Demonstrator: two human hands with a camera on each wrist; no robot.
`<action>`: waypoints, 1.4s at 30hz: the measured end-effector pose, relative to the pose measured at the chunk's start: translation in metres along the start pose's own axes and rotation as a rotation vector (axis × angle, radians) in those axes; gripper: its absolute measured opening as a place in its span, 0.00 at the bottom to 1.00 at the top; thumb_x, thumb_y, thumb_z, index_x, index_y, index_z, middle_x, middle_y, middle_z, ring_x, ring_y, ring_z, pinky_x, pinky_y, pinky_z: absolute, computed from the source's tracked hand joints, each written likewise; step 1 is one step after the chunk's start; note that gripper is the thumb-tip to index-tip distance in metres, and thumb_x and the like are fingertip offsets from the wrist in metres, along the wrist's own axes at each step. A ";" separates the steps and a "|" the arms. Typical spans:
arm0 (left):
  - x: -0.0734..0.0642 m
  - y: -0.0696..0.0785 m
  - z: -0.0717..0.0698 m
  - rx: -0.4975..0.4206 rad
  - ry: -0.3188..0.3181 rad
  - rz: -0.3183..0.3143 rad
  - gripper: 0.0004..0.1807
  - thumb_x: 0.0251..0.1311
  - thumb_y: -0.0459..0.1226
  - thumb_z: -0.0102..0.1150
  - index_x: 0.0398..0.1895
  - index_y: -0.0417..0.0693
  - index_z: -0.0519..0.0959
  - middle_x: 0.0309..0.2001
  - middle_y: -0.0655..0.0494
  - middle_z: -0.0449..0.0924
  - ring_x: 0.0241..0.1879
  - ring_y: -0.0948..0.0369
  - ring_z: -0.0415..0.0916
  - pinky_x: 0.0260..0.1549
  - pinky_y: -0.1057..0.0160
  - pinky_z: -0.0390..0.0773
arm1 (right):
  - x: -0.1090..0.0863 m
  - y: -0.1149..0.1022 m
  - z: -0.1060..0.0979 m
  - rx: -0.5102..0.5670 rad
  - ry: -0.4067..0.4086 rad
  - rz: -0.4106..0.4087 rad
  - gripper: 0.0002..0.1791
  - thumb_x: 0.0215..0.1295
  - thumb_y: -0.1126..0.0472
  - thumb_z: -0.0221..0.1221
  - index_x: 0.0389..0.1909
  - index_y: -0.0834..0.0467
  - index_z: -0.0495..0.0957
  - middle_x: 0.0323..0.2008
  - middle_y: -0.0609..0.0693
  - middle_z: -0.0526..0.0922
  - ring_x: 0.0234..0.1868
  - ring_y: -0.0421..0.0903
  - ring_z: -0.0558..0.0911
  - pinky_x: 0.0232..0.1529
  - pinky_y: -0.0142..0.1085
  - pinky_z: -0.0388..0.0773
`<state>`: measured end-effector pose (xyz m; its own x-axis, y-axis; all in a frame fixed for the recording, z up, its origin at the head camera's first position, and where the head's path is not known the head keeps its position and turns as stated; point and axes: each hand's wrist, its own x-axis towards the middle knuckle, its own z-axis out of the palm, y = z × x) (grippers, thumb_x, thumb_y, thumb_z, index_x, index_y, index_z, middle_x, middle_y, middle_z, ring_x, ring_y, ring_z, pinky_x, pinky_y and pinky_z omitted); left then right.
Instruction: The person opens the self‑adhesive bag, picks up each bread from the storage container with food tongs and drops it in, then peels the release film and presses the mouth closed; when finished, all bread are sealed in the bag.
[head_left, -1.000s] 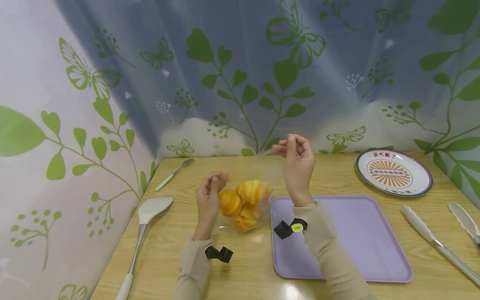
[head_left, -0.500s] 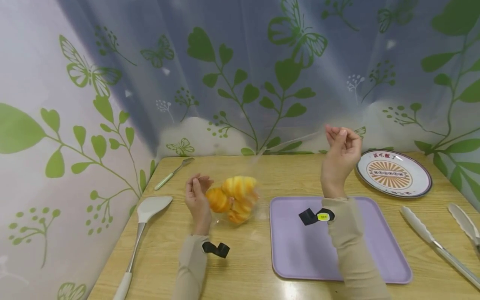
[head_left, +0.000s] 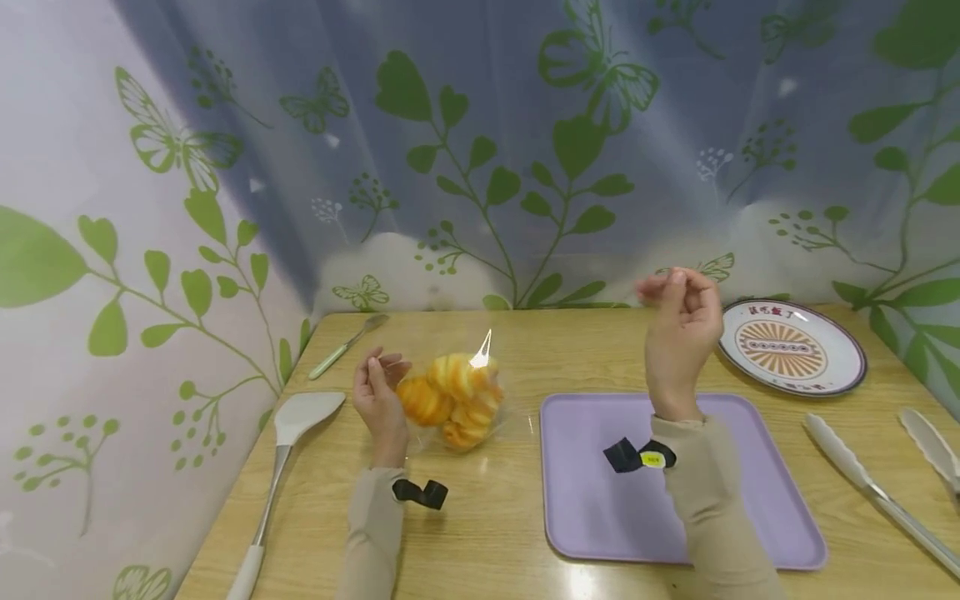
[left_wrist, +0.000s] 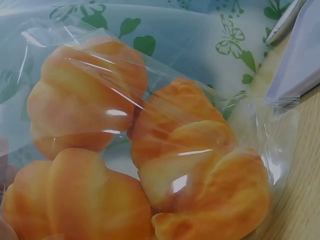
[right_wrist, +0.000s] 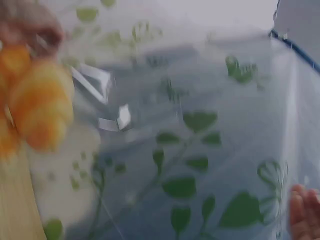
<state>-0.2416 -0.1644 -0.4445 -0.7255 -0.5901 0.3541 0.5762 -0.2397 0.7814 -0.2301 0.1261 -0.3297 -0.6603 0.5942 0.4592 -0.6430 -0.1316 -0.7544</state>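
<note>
A clear plastic bag (head_left: 498, 417) holds several croissant-like breads (head_left: 450, 396). My left hand (head_left: 381, 404) grips the bag at its left side. In the left wrist view the breads (left_wrist: 200, 170) fill the picture behind shiny film, with finger edges at the left. My right hand (head_left: 684, 333) is raised above the far part of the lilac tray (head_left: 592, 467), well right of the breads, thumb up and fingers blurred. Glints of film (right_wrist: 97, 82) cross the right wrist view. Whether the right fingertips pinch film is hidden by blur and transparency.
A white plate (head_left: 795, 346) with a printed pattern stands at the back right. Metal tongs (head_left: 877, 492) lie to the right of the tray. On the left are a white-headed spatula (head_left: 285, 450) and a fork (head_left: 348, 346) with a green handle.
My right hand has swung right, away from the breads, and dropped slightly. My left hand and the bag have shifted left. The film strip stretched towards the right hand is no longer distinct.
</note>
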 end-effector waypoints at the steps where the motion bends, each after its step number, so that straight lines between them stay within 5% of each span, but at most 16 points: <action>1: 0.001 0.000 -0.001 -0.001 0.001 0.002 0.11 0.75 0.38 0.44 0.45 0.47 0.78 0.30 0.63 0.82 0.28 0.68 0.81 0.38 0.70 0.83 | -0.008 -0.004 0.000 -0.036 -0.089 0.053 0.05 0.74 0.64 0.51 0.39 0.55 0.75 0.27 0.43 0.83 0.28 0.37 0.84 0.37 0.28 0.83; 7: 0.002 0.001 -0.002 -0.005 -0.004 -0.001 0.11 0.75 0.36 0.43 0.44 0.47 0.78 0.29 0.64 0.83 0.27 0.68 0.81 0.38 0.70 0.83 | -0.060 -0.027 0.005 -0.233 -0.641 0.404 0.08 0.74 0.64 0.50 0.44 0.66 0.74 0.25 0.43 0.81 0.24 0.36 0.82 0.31 0.31 0.84; 13: 0.002 0.002 -0.003 -0.001 -0.018 -0.005 0.11 0.75 0.37 0.43 0.44 0.48 0.78 0.30 0.64 0.83 0.28 0.68 0.81 0.37 0.70 0.83 | -0.107 -0.023 0.011 -0.108 -1.021 0.734 0.12 0.74 0.65 0.48 0.46 0.71 0.70 0.27 0.46 0.80 0.25 0.36 0.81 0.31 0.29 0.82; 16: 0.002 0.002 -0.003 -0.012 -0.043 0.002 0.11 0.75 0.37 0.43 0.45 0.43 0.77 0.30 0.63 0.83 0.28 0.68 0.81 0.38 0.71 0.83 | -0.130 -0.008 0.012 0.044 -1.068 0.972 0.09 0.76 0.63 0.46 0.43 0.65 0.70 0.27 0.43 0.80 0.26 0.34 0.81 0.31 0.25 0.80; 20: 0.003 0.002 -0.002 -0.009 -0.057 0.010 0.12 0.75 0.37 0.43 0.45 0.40 0.77 0.30 0.63 0.83 0.28 0.68 0.81 0.37 0.71 0.83 | -0.160 0.021 0.011 0.151 -0.918 1.205 0.08 0.77 0.65 0.41 0.39 0.59 0.69 0.27 0.43 0.81 0.28 0.35 0.83 0.35 0.25 0.82; 24: 0.002 0.002 -0.002 0.004 -0.051 0.016 0.11 0.75 0.36 0.43 0.44 0.43 0.78 0.29 0.64 0.83 0.27 0.68 0.81 0.37 0.70 0.83 | -0.182 0.050 0.005 0.045 -0.799 1.218 0.07 0.76 0.69 0.37 0.45 0.66 0.63 0.30 0.50 0.79 0.30 0.39 0.83 0.43 0.32 0.84; 30: 0.001 0.002 -0.002 -0.012 -0.069 0.027 0.11 0.75 0.36 0.44 0.43 0.46 0.78 0.29 0.64 0.83 0.28 0.68 0.81 0.37 0.70 0.82 | -0.191 0.074 -0.005 -0.227 -0.841 1.055 0.16 0.67 0.72 0.46 0.52 0.73 0.56 0.35 0.63 0.80 0.30 0.42 0.82 0.41 0.37 0.85; 36: 0.002 0.001 -0.001 -0.021 -0.083 0.038 0.11 0.75 0.36 0.44 0.42 0.53 0.79 0.29 0.64 0.83 0.27 0.69 0.81 0.36 0.71 0.82 | -0.170 0.070 -0.011 -0.427 -0.917 0.941 0.26 0.66 0.66 0.52 0.61 0.73 0.57 0.48 0.71 0.77 0.36 0.49 0.83 0.40 0.42 0.85; 42: 0.000 0.002 -0.002 -0.007 -0.088 0.036 0.11 0.75 0.37 0.45 0.44 0.44 0.79 0.30 0.64 0.83 0.28 0.68 0.81 0.37 0.70 0.82 | -0.140 0.068 -0.013 -0.529 -0.847 0.897 0.19 0.71 0.61 0.47 0.57 0.69 0.65 0.41 0.63 0.77 0.32 0.46 0.79 0.32 0.36 0.80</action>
<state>-0.2401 -0.1665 -0.4438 -0.7343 -0.5284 0.4261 0.6049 -0.2246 0.7640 -0.1761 0.0440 -0.4515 -0.9304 -0.2312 -0.2845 0.2346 0.2210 -0.9466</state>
